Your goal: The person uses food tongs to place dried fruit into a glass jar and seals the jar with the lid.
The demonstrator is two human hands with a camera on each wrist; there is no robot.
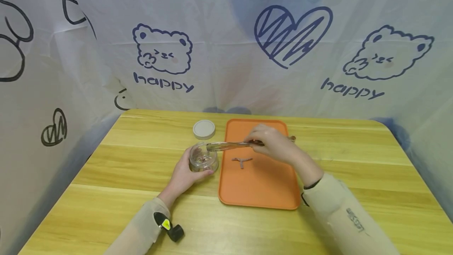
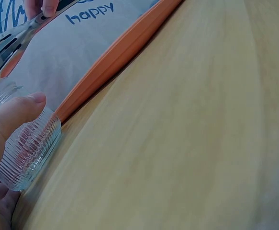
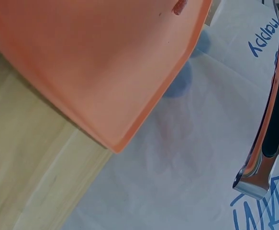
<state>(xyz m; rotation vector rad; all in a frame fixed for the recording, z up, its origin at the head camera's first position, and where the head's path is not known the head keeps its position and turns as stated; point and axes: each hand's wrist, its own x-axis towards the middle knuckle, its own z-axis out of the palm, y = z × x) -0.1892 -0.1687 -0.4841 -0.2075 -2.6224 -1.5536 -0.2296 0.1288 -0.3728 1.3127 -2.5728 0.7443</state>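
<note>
My left hand (image 1: 182,179) grips the side of a ribbed clear glass jar (image 1: 204,163) on the table, left of the tray. Its thumb (image 2: 19,114) lies across the glass in the left wrist view, and small reddish-brown pieces show inside. Above the orange tray, my right hand (image 1: 271,143) holds metal tongs (image 1: 229,145) with dark grips. The tongs' tips reach over the jar's open mouth; whether they pinch a piece I cannot tell. Several thin brownish strips (image 1: 242,162) lie on the tray below the tongs, crossing in a Y shape.
The orange tray (image 1: 260,190) lies flat at the middle of the wooden table (image 1: 116,168). A round whitish lid (image 1: 204,129) rests behind the jar, near the tray's left edge. A pale cloth (image 1: 226,50) with drawings hangs behind the table.
</note>
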